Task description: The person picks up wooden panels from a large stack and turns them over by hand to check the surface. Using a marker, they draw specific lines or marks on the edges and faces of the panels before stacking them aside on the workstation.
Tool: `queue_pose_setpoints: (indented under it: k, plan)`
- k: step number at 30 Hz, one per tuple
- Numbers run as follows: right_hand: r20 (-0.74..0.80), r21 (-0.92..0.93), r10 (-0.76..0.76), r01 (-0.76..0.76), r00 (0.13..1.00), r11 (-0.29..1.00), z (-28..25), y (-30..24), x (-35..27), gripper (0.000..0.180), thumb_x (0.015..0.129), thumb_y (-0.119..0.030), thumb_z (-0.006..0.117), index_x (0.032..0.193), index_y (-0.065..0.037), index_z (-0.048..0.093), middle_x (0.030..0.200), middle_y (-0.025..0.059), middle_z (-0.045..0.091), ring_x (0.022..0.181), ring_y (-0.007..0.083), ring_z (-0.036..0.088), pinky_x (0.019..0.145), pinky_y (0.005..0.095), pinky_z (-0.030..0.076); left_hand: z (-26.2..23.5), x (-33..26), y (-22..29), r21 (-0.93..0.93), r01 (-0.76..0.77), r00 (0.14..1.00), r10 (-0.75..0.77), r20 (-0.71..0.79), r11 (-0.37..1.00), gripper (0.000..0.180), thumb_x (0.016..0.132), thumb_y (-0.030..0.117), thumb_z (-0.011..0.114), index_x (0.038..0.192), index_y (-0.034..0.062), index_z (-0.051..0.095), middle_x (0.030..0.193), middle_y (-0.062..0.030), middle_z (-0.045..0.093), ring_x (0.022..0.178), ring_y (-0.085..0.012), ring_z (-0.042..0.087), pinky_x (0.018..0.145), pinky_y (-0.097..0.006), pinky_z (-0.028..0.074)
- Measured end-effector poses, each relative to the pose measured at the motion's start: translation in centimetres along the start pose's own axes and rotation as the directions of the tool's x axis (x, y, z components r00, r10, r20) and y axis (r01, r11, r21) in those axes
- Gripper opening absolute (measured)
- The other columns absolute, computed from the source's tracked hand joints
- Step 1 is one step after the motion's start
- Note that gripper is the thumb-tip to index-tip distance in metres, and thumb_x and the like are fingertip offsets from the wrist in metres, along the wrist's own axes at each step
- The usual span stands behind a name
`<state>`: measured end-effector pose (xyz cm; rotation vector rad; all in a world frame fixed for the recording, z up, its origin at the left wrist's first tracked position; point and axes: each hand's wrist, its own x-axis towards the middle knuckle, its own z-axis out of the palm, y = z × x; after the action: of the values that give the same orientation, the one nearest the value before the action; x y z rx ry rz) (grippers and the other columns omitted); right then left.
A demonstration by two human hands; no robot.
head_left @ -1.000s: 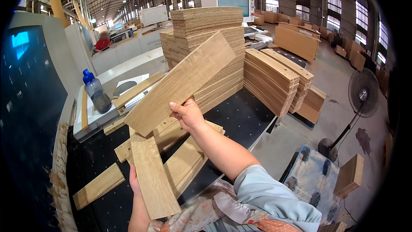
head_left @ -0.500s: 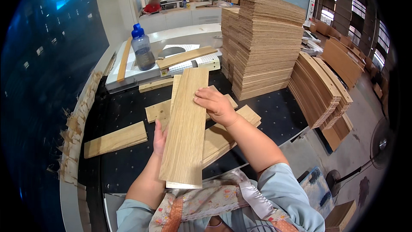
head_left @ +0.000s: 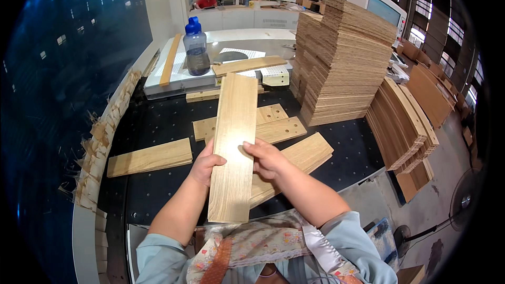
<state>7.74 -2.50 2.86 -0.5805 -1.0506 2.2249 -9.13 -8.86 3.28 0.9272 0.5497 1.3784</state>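
A long pale wood-grain board (head_left: 235,110) is held up lengthwise in front of me, its near end close to my apron. My left hand (head_left: 206,165) grips its left edge, thumb on the face. On the opposite edge my right hand (head_left: 264,158) is closed, its thumb also on the face and the fingers partly hidden. Whether a second board lies beneath cannot be seen. Under it on the black table (head_left: 152,126) are drilled boards (head_left: 281,129) and, to the right, a small stack of boards (head_left: 307,159). More boards (head_left: 150,158) lie at the left.
A tall stack of panels (head_left: 347,63) stands at the back right, with curved stacked boards (head_left: 397,121) beyond the table's right edge. A blue-capped bottle (head_left: 197,47) stands on the machine ledge. Torn edging (head_left: 100,142) runs along the left side. A fan (head_left: 463,200) stands at right.
My right hand has slid down from the upper face to the board's right edge. My left hand now grips the left edge, and the board's two layers look lined up.
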Motion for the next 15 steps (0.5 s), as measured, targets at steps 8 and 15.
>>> queue_pose_setpoints:
  k: [8, 15]
  plan:
    - [-0.282, 0.076, -0.308, 0.341, 0.909, 0.937, 5.5, 1.4, 3.6, 0.037, 0.087, -0.003, 0.051, 0.12, -0.001, 0.035, 0.117, 0.0147, 0.049, 0.104, 0.0244, 0.052, 0.085, 0.0341, 0.046, -0.1, 2.1, 5.1, 0.99, 0.136, 0.99, -0.043, -0.134, 0.046, 0.106, 0.064, 0.034, 0.074, 0.141, 0.0016, 0.008, 0.131, -0.0281, 0.034, 0.12, -0.0389, 0.039, 0.1, -0.039, 0.034]
    - [-0.12, 0.224, -0.137, 0.161, 0.983, 0.961, 6.4, 2.7, 6.9, 0.042, 0.086, 0.0, 0.049, 0.123, -0.004, 0.03, 0.123, 0.0144, 0.044, 0.114, 0.0239, 0.045, 0.094, 0.0365, 0.039, -3.1, 3.2, 7.9, 0.972, 0.162, 0.977, -0.11, -0.183, -0.171, 0.114, 0.052, 0.038, 0.077, 0.141, 0.0054, 0.013, 0.127, -0.0289, 0.035, 0.118, -0.0425, 0.037, 0.098, -0.041, 0.035]
